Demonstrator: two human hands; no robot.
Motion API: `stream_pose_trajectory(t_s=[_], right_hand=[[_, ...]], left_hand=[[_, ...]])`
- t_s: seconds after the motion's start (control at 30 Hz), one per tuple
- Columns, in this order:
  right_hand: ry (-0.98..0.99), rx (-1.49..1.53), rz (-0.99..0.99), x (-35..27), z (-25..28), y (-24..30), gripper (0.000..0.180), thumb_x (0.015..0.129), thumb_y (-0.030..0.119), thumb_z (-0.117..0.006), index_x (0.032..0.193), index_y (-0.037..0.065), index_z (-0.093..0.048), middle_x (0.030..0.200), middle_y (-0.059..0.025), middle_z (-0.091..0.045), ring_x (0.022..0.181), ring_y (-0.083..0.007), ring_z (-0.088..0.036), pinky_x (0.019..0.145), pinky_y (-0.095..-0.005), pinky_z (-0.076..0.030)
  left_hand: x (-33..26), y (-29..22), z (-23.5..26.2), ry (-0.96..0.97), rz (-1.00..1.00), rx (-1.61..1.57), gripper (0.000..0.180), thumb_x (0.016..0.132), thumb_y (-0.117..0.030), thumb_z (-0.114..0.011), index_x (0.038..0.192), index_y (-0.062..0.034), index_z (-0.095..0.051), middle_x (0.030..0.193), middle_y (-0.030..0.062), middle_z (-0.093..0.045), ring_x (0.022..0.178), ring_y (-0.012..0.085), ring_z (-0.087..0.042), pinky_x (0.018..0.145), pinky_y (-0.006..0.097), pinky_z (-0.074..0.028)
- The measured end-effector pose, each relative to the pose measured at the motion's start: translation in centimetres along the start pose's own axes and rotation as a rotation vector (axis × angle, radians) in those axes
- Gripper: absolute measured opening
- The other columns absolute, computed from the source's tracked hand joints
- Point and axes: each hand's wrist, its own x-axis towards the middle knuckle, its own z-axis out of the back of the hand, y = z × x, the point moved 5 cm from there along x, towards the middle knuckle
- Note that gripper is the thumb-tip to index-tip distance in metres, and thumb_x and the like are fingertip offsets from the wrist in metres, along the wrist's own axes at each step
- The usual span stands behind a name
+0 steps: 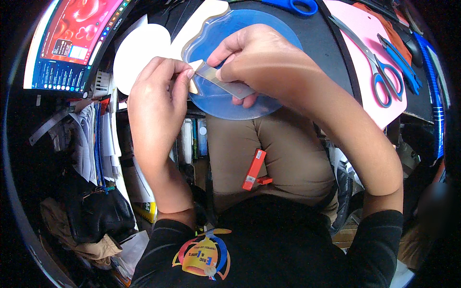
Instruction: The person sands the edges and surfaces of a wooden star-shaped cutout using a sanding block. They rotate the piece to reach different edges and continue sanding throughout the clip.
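Note:
My left hand pinches a small cream-coloured piece between thumb and fingertips. In my right hand, thumb and fingers close on a flat, shiny grey strip, like a wide metal blade. One end of the strip meets the cream piece or lies right beside it; I cannot tell which. Both hands are over a round, see-through blue plastic lid. A larger cream slab with a wavy edge lies at the lid's far left side.
A white disc and a lit monitor are at the left. Large scissors and a blue cutter lie on a pink board at the right. A slim red box rests on my lap.

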Motion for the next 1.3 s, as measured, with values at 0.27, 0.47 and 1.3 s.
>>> stream_pose_trajectory(t_s=[0.27, 0.47, 1.3], right_hand=[[-0.081, 0.079, -0.07, -1.5, 0.9, 0.3, 0.035, 0.082, 0.009, -0.067, 0.115, -0.004, -0.07, 0.086, -0.0081, -0.07, 0.062, -0.0141, -0.068, 0.055, -0.0263, -0.057], [-0.221, -0.155, 0.2, -1.8, 1.1, 0.2, 0.037, 0.081, 0.009, -0.066, 0.117, 0.0, -0.07, 0.082, -0.0091, -0.069, 0.068, -0.014, -0.069, 0.06, -0.0301, -0.056], [-0.37, -1.166, 1.296, -1.2, -0.3, 0.8, 0.035, 0.071, 0.018, -0.068, 0.104, 0.007, -0.071, 0.089, -0.0035, -0.055, 0.085, -0.021, -0.056, 0.081, -0.0352, -0.049]], left_hand=[[0.4, 0.3, -0.3, 0.031, -0.02, -0.04, 0.01, 0.089, -0.009, -0.066, 0.093, -0.0002, -0.067, 0.089, 0.0167, -0.062, 0.086, 0.0364, -0.063, 0.076, 0.043, -0.05], [0.5, 0.4, -0.4, 0.016, -0.027, -0.11, 0.009, 0.088, -0.007, -0.067, 0.093, 0.0003, -0.067, 0.089, 0.016, -0.063, 0.086, 0.0359, -0.063, 0.077, 0.042, -0.05], [-1.2, 1.8, -1.0, -0.191, -0.071, -0.252, 0.008, 0.085, -0.004, -0.072, 0.092, -0.0009, -0.07, 0.091, 0.0107, -0.068, 0.085, 0.0265, -0.064, 0.076, 0.035, -0.051]])
